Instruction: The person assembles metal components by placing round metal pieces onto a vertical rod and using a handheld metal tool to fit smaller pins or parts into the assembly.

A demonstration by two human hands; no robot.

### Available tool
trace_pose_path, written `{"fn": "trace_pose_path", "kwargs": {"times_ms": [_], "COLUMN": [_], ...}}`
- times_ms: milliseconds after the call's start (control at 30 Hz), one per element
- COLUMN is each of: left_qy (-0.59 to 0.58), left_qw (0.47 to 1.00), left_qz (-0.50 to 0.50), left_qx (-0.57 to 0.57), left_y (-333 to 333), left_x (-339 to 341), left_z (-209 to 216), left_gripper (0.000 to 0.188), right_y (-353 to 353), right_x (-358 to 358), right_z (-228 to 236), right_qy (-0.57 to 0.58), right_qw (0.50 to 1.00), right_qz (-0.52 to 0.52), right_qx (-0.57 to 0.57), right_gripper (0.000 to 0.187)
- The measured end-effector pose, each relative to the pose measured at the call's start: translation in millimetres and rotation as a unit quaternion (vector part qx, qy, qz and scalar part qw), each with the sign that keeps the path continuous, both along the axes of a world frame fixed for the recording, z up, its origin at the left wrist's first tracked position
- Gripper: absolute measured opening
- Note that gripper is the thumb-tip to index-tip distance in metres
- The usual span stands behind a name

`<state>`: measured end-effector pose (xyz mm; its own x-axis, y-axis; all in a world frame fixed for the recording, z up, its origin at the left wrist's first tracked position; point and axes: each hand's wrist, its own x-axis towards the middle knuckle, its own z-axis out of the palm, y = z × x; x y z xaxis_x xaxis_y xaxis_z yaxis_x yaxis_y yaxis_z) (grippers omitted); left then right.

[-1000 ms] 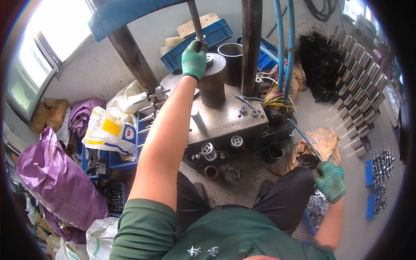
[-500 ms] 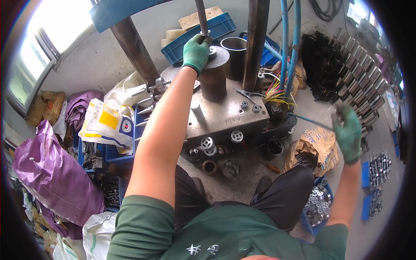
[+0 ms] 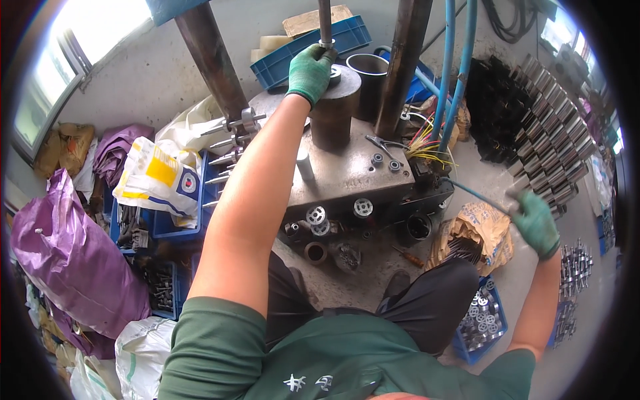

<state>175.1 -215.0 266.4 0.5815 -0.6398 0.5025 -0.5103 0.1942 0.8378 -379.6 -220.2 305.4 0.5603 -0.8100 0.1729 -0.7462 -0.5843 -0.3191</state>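
Observation:
My left hand (image 3: pixel 311 72), in a green knit glove, is closed around the lower part of an upright metal rod (image 3: pixel 325 20), just below a small collar. Its fingers hide the rod's lower end. Under the hand a dark ring (image 3: pixel 335 75) rests on top of a thick round steel block (image 3: pixel 333 123), which stands on a metal machine table (image 3: pixel 353 170). Off to the right, my right hand (image 3: pixel 537 225), also gloved in green, is at the end of a thin blue lever (image 3: pixel 473 192). Motion smears its fingers, so their grip is unclear.
Pliers (image 3: pixel 385 142) and small round parts (image 3: pixel 395 165) lie on the table. Rods with round ends (image 3: pixel 247 121) are at its left. A blue bin of wheel-like metal parts (image 3: pixel 497 327), a torn paper sack (image 3: pixel 483 230) and stacked metal tubes (image 3: pixel 553 133) stand right.
My right hand has come down to the lever's end, from a more raised, upright pose. The left hand keeps its place on the rod. The whole view has shifted slightly.

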Motion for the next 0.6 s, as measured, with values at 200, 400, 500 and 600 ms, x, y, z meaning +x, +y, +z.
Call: {"fn": "trace_pose_path", "kwargs": {"times_ms": [200, 400, 500, 600], "left_qy": [0.011, -0.006, -0.021, -0.031], "left_qw": [1.0, 1.0, 1.0, 0.999], "left_qz": [0.007, 0.006, 0.009, 0.006], "left_qx": [0.005, 0.002, 0.004, 0.011], "left_y": [-2, -1, -1, -5], "left_x": [-5, -2, 0, 5], "left_z": [1, 2, 3, 0], "left_gripper": [0.025, 0.022, 0.022, 0.027], "right_y": [88, 95, 92, 88], "right_x": [-24, -11, -8, -14], "right_z": [-65, -59, -57, -62], "right_qy": [0.092, 0.111, 0.129, 0.129], "right_qw": [0.989, 0.991, 0.989, 0.989], "right_qz": [0.061, 0.036, 0.036, 0.051], "right_qx": [0.098, 0.063, 0.059, 0.039], "right_gripper": [0.018, 0.023, 0.024, 0.022]}}
